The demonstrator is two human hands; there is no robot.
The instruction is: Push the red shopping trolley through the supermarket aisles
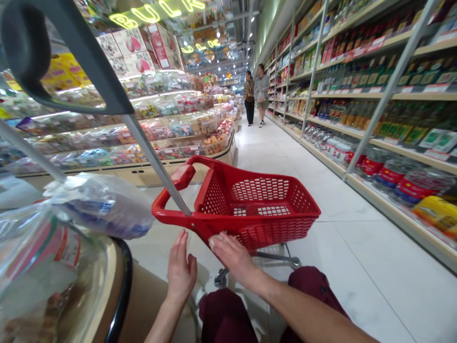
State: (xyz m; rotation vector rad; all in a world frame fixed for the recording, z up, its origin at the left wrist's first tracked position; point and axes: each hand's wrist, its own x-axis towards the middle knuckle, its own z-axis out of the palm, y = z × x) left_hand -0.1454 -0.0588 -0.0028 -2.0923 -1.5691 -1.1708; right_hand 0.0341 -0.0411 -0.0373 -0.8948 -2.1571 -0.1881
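Observation:
A red plastic shopping cart (pixel 257 209) stands in front of my knees, its latticed basket pointing right and its red handle frame on the left. From the frame a metal pole (pixel 157 166) slants up to a large dark grey handle (pixel 117 95). My left hand (pixel 181 269) is raised just below the handle frame, fingers stretched up and thumb apart, holding nothing visible. Against the near side of the basket is my right hand (pixel 233 257), its fingers extended along the red plastic. Whether they press on it I cannot tell.
At left, a curved counter (pixel 117 286) holds bagged goods, with a clear plastic bag (pixel 107 205) over its edge. Tiered snack displays (pixel 171 128) stand behind. Bottle shelves (pixel 378 95) line the right side. Two people (pixel 256 95) are farther down the tiled aisle (pixel 357 247).

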